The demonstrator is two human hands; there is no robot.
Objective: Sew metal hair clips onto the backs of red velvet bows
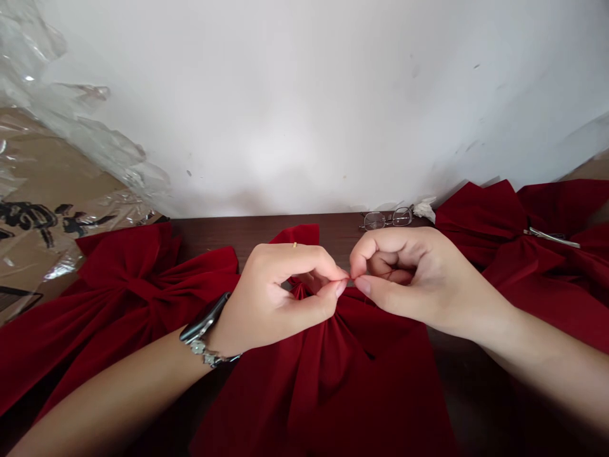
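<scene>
Over the middle of a red fabric bow point(314, 381), the fingertips of both hands come together. My left hand point(280, 292), with a watch and a bracelet at its wrist, pinches thumb against index finger. Touching or nearly touching it is my right hand point(423, 279), also closed in a thumb-and-index pinch with its other fingers curled in. Whatever is held between the fingertips is too small to make out. The bow's tails spread toward me, and its knot is partly hidden behind my left hand.
Another red bow point(143, 289) lies at the left, and more red fabric point(504, 209) with a metal clip point(552, 238) at the right. Eyeglasses point(387, 219) and a crumpled white tissue point(424, 208) sit by the white wall point(295, 95). A plastic-covered cardboard box point(42, 152) stands left.
</scene>
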